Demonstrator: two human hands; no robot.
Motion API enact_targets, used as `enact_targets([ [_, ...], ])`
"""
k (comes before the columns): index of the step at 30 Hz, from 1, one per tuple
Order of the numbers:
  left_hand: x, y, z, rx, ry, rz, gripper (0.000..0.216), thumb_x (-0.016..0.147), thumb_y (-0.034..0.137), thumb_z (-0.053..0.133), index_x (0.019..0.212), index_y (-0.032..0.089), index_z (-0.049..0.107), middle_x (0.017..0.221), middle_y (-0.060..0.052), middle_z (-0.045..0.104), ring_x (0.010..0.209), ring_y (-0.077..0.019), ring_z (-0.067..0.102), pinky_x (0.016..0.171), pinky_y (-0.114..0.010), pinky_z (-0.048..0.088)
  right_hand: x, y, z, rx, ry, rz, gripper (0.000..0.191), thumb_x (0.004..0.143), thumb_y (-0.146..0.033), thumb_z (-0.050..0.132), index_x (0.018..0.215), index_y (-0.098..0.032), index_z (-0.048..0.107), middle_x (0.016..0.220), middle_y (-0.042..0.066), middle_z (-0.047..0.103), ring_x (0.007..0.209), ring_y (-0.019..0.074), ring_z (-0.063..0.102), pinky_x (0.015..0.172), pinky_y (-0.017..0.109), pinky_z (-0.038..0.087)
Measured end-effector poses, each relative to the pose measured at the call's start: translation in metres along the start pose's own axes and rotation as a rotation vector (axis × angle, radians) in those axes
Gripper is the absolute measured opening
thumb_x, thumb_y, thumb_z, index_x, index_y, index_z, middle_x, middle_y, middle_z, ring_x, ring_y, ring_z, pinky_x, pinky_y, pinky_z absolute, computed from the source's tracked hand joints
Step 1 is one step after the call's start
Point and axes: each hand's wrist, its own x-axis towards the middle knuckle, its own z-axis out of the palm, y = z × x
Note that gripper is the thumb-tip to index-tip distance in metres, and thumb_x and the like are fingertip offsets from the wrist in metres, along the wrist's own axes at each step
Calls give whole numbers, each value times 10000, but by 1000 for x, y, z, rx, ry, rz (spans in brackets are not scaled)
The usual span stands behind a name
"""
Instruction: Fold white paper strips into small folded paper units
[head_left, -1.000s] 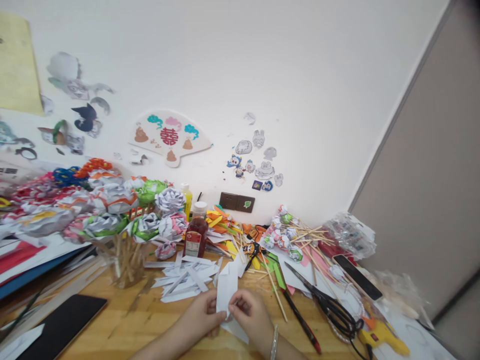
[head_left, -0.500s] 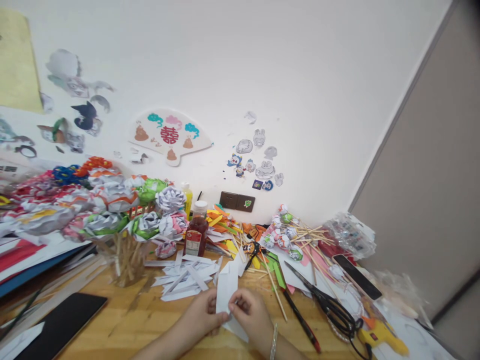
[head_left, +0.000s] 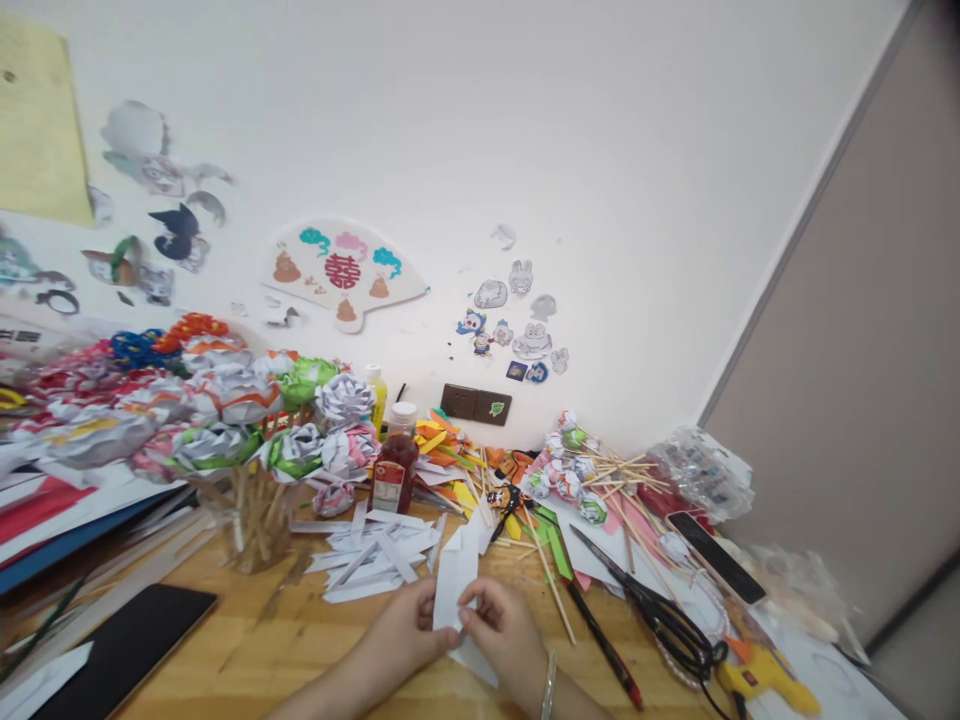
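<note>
Between my two hands stands a white paper strip (head_left: 455,580), held upright over the wooden table. My left hand (head_left: 415,625) pinches its left edge, with the thumb across the lower part. My right hand (head_left: 504,625), with a bracelet at the wrist, grips the right edge between thumb and bent fingers. Below my right hand a pale flap of paper shows; whether it belongs to the same strip I cannot tell. Just beyond my hands lies a loose pile of white paper strips (head_left: 375,555).
Paper flowers (head_left: 232,395) on sticks fill a clear container at left. A red-brown bottle (head_left: 394,470) stands behind the strips. Black scissors (head_left: 667,620), a pen (head_left: 604,640), a yellow glue gun (head_left: 772,680) and a phone (head_left: 716,560) lie at right. A black tablet-like slab (head_left: 142,640) lies front left.
The view has shifted very slightly, so everything sits a little further right. Both hands keep their grip on the paper strip, with hardly any movement.
</note>
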Motion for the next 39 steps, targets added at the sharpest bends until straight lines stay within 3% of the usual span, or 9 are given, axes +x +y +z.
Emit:
enact_targets([
  [7, -1, 4, 1, -70, -23, 2, 256, 549, 175, 643, 777, 132, 533, 721, -21, 644, 700, -173, 576, 640, -254, 429, 1, 2, 0, 234, -24, 52, 100, 732, -248, 461, 785, -169, 492, 485, -51, 481, 403, 84, 448, 415, 187, 339],
  [9, -2, 6, 0, -42, -27, -11, 261, 556, 204, 640, 781, 132, 531, 701, -19, 639, 633, -151, 572, 549, -212, 423, 2, -1, 0, 291, -16, 43, 142, 743, -286, 453, 826, -172, 468, 470, -57, 478, 384, 81, 434, 409, 189, 328],
  [13, -2, 5, -1, 23, 36, -78, 359, 552, 343, 630, 822, 141, 508, 586, 11, 607, 365, -82, 472, 320, -158, 301, 2, -5, 0, 365, -46, 47, 240, 669, -241, 558, 868, -183, 436, 504, -69, 470, 424, 87, 459, 448, 198, 343],
  [17, 2, 2, -3, -27, 100, -154, 375, 618, 517, 485, 662, 144, 490, 365, 32, 530, 280, -91, 445, 307, -175, 315, 1, -5, 0, 432, -51, 34, 202, 677, -207, 539, 851, -187, 439, 501, -85, 412, 430, 72, 422, 444, 180, 320],
  [21, 5, 3, -5, -145, 166, -202, 473, 619, 620, 356, 589, 158, 454, 323, 9, 524, 260, -117, 456, 275, -194, 317, -1, -3, -2, 542, -119, 57, 194, 669, -220, 535, 831, -192, 432, 500, -95, 370, 392, 54, 349, 394, 161, 261],
  [25, 2, 9, -7, -122, 222, -126, 335, 547, 442, 605, 633, 149, 468, 394, 28, 561, 287, -88, 457, 298, -171, 316, 1, -4, -2, 600, -123, 67, 203, 667, -223, 527, 842, -187, 429, 508, -89, 394, 408, 58, 371, 416, 170, 281],
  [32, 1, 13, -12, -235, 282, -146, 304, 558, 407, 616, 633, 146, 480, 407, 40, 551, 334, -81, 456, 361, -180, 335, 3, -11, -6, 617, -172, 16, 367, 555, -227, 625, 866, -196, 432, 636, -33, 514, 528, 100, 458, 484, 207, 333],
  [39, 0, 15, -10, -265, 276, -147, 292, 561, 382, 627, 637, 146, 473, 419, 40, 563, 349, -84, 465, 377, -185, 350, 1, -10, -4, 414, -96, 22, 223, 606, -320, 613, 671, -170, 462, 570, -43, 459, 493, 84, 422, 460, 197, 313],
])
